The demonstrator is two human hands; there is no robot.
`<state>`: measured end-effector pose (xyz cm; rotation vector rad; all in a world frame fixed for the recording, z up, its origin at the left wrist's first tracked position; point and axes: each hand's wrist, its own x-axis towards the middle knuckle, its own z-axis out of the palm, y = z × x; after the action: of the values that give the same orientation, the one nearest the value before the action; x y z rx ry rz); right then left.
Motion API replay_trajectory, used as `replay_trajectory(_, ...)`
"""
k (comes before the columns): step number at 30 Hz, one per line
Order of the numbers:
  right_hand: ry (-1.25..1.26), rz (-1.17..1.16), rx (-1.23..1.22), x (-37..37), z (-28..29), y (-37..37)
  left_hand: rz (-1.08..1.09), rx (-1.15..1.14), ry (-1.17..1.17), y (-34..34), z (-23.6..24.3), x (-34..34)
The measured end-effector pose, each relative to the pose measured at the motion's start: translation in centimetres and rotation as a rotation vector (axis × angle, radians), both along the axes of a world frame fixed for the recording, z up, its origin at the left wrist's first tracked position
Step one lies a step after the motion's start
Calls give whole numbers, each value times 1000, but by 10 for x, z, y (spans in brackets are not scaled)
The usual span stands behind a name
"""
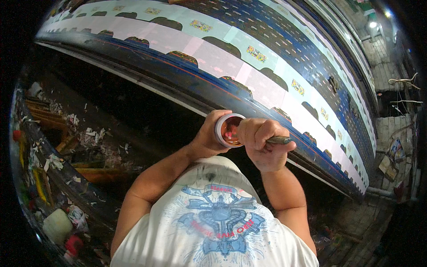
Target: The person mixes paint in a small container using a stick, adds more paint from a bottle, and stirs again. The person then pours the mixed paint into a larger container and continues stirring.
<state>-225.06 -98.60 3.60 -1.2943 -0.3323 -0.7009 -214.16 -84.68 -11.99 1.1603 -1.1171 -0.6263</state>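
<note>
My left hand is closed round a white round cup with reddish-orange stuff inside, held at my chest. My right hand is beside the cup on its right, fingers wrapped round a thin flat tool, whose end sticks out past my knuckles; its other end is hidden. Just beyond both hands runs the dark blue edge of a long table bearing rows of pale pink and mint sheets with dark cut shapes and small colorful patches.
Below the table, at left, are a dark beam strewn with scraps, wooden frames and a pale jug. A tiled floor with boards and loose cords runs along the right.
</note>
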Motion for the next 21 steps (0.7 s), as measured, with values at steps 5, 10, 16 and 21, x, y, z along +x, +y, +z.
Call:
replay_trajectory(5, 21, 15, -131, -3, 12, -22, 39, -67, -14, -5, -7, -2)
replay_trajectory(10, 61, 70, 24, -8, -3, 2, 22, -30, -15, -1, 0, 0)
replay_trajectory(16, -30, -160, 14, 7, 4, 3, 22, -30, -35, -2, 2, 1)
replay_trajectory(21, -29, 42, 165, 4, 17, 12, 49, -38, -84, -1, -4, 1)
